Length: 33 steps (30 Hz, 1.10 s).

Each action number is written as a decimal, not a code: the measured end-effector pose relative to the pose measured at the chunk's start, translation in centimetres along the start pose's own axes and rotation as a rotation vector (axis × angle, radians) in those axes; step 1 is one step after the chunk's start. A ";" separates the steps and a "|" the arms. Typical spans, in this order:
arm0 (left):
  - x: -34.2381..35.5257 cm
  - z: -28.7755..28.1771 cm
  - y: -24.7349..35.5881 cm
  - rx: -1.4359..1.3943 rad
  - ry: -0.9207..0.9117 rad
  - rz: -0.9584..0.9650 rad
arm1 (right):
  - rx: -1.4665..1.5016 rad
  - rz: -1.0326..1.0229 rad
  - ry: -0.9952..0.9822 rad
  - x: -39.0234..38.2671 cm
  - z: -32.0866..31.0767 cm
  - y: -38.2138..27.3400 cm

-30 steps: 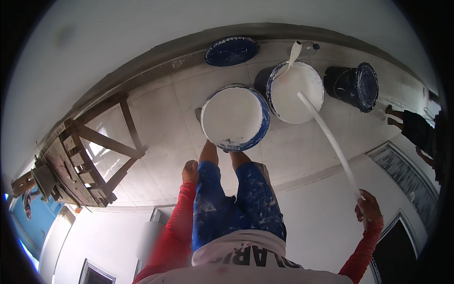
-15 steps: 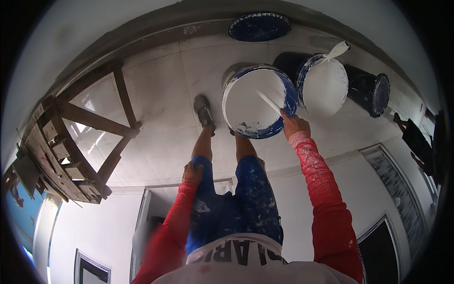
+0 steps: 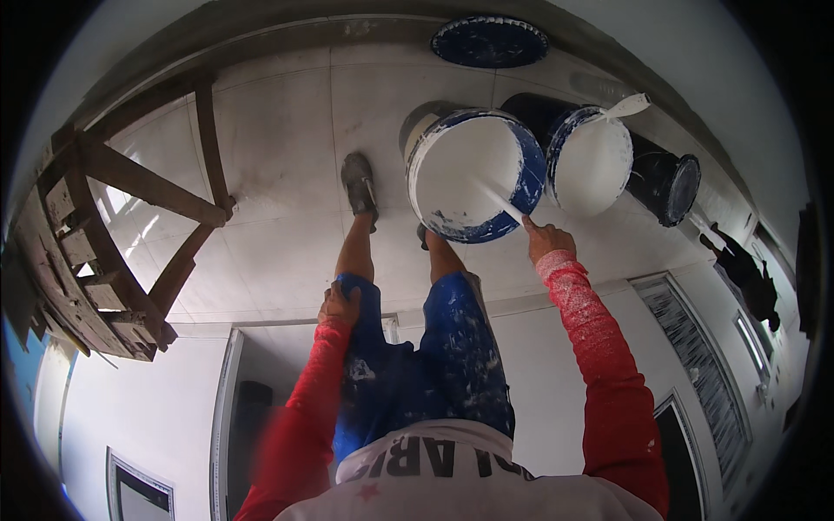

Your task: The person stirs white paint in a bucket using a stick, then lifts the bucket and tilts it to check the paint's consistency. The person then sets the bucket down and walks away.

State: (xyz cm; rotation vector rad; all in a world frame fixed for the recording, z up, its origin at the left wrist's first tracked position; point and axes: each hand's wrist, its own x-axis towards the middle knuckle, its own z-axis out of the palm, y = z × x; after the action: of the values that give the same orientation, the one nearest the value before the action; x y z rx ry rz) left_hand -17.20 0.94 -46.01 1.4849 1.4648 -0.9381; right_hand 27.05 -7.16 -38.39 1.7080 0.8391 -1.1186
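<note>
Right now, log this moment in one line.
Right hand: holding white stick, end in nearest bucket | Left hand: on shorts leg | Beside: second bucket, white tool on rim

right hand gripping white stick; far end dips into white stuff in near bucket, blue inside, rim smeared. left hand laid on shorts at left thigh, near knee; shorts blue, white-spattered. red sleeves on both arms, right cuff dusted white. second bucket just right, white stuff inside too, white-coated tool across rim. darker bucket beyond. round blue lid on floor. wooden bench far left. another person, dark clothes, far right.
</note>
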 end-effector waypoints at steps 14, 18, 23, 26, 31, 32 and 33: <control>-4.8 8.4 0.8 -0.263 0.178 -0.056 | 0.001 0.051 -0.008 3.8 1.2 4.7; -5.3 10.1 -0.6 -0.290 0.063 -0.181 | 0.219 -0.058 -0.105 1.5 2.7 1.9; -6.6 10.2 0.4 -0.222 -0.021 -0.240 | -0.131 -0.165 0.176 -0.6 -3.9 1.8; -5.8 11.4 -1.4 -0.221 -0.019 -0.247 | -0.470 -0.104 0.419 1.0 -7.7 2.0; -5.7 11.5 -2.5 -0.270 -0.031 -0.250 | -0.470 0.032 0.273 3.1 -6.1 4.1; -5.7 11.6 -2.8 -0.277 -0.032 -0.258 | -0.384 0.049 0.187 3.3 -4.0 4.4; -5.7 11.5 -3.1 -0.282 -0.037 -0.258 | -0.300 0.075 0.123 2.7 -1.6 3.7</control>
State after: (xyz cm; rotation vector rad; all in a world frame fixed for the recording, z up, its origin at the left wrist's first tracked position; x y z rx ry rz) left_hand -20.04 -11.93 -45.27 1.0883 1.7110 -0.8616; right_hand 31.80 -6.89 -39.41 1.5532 0.9588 -0.7989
